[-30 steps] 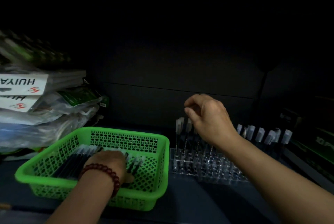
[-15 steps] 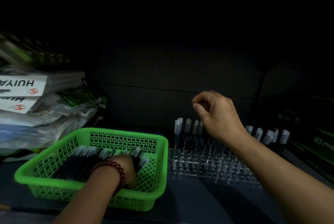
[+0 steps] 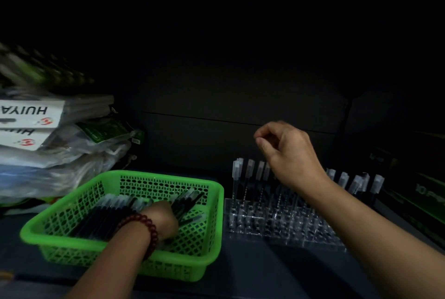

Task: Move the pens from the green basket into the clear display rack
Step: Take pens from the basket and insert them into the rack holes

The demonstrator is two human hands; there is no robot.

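**Right hand lifted clear of the rack as more pens are gathered from the basket**

While the left hand [image 3: 161, 220] is buried among the pens [image 3: 113, 214] lying in the green basket [image 3: 125, 254], the right hand [image 3: 290, 154] is held above the clear display rack [image 3: 277, 224], empty, with thumb and forefinger pinched loosely together on nothing. Compared with a second ago, when those fingers were set down on the caps of the upright pens, the right hand has been raised and drawn back, well clear of the racked pens [image 3: 250, 173]. From this it is judged that a pen has just been seated and let go, so one more transfer is counted as done.

The left hand has been shifted rightward across the basket since the earlier frame, and its fingers are now curled down into the pile; whether a pen is actually clasped cannot be told, as the fingertips are hidden by the hand itself.

Many pens are seen to remain flat in the basket, while a back row stands upright in the rack and the front holes look unfilled, so the task is judged to be only partly complete.
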